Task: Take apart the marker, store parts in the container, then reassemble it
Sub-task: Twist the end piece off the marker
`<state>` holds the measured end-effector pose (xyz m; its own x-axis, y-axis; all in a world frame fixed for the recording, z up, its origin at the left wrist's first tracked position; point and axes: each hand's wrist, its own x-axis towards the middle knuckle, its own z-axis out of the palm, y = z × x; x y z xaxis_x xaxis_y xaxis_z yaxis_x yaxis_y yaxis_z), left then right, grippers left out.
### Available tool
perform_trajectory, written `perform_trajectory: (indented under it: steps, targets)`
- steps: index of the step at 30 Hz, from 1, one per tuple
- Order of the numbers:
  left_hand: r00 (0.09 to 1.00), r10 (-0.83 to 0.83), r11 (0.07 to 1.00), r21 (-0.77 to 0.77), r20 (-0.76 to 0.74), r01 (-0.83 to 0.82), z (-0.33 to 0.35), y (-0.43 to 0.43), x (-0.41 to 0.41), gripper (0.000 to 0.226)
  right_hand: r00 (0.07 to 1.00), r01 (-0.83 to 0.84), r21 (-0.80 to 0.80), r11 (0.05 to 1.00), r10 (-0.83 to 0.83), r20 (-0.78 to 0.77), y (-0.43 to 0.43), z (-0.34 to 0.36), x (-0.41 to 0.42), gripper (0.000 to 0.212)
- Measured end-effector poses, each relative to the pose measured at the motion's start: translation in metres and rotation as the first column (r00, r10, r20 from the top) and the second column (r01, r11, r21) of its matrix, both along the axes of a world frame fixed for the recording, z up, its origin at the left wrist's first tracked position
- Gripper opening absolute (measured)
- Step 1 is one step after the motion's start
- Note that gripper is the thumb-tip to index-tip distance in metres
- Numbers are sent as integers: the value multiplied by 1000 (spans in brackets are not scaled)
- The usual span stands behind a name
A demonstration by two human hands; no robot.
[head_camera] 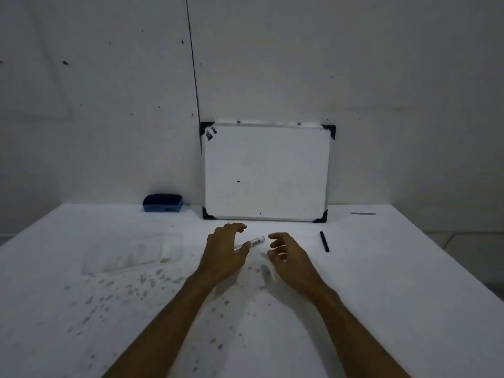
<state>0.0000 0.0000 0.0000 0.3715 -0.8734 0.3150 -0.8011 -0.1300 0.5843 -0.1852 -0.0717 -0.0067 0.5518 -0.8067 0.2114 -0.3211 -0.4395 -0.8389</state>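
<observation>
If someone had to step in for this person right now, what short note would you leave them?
Left hand: closed around the white marker barrel, held just above the table.
Right hand: open, empty, beside the barrel.
Black part, probably the cap or ink core: lies on the table to the right.
Clear container: on the left, seemingly empty.
Done: the marker seems at least partly apart.
Left: which stage this is I cannot tell; parts still need storing or refitting.
</observation>
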Motion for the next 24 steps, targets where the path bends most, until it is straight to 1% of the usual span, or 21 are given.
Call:
perform_trajectory:
  steps: [1,3,5,6,7,9,10,12,15,18,20,22,24]
  targets:
    - [1000,8,1000,-12,26,-8,-6,-5,-1,50,1000,3,6,1000,-3,-1,-7,-4,5,34]
    - [996,44,998,-43,75,-41,-20,-15,-2,54,997,74,-8,997,-74,4,-18,-10,11,31]
    - [991,42,999,-24,124,-40,-32,-20,-1,50,981,181,37,983,-183,64,-27,-20,13,26]
    - [989,39,999,-9,142,-38,-36,-22,0,49,975,203,64,977,-208,81,-29,-22,12,24]
    - [987,32,999,12,159,-34,-39,-24,2,47,972,210,79,975,-217,93,-31,-24,12,23]
    - [968,7,1000,19,253,-12,-40,-25,4,46,974,201,74,977,-207,88,-32,-25,11,25]
    - [952,-2,1000,13,307,-2,-41,-25,4,44,976,195,59,979,-200,87,-31,-26,11,26]
    - [938,-2,1000,-18,347,8,-43,-27,4,38,978,189,39,981,-192,81,-30,-25,12,27]
    - [936,17,998,-62,352,5,-46,-27,4,28,980,191,-1,982,-190,58,-26,-23,11,34]
    - [935,-3,996,-83,353,34,-42,-27,3,28,983,184,-43,982,-185,-11,-20,-18,15,42]
    - [940,-11,992,-117,340,54,-41,-20,2,28,987,161,-48,986,-162,-20,-16,-15,17,44]
    - [956,-18,988,-140,294,61,-38,-10,2,28,990,141,-37,989,-140,21,-12,-8,19,37]
    - [971,-13,985,-167,239,54,-36,1,5,28,987,137,23,990,-138,82,-14,-1,21,23]
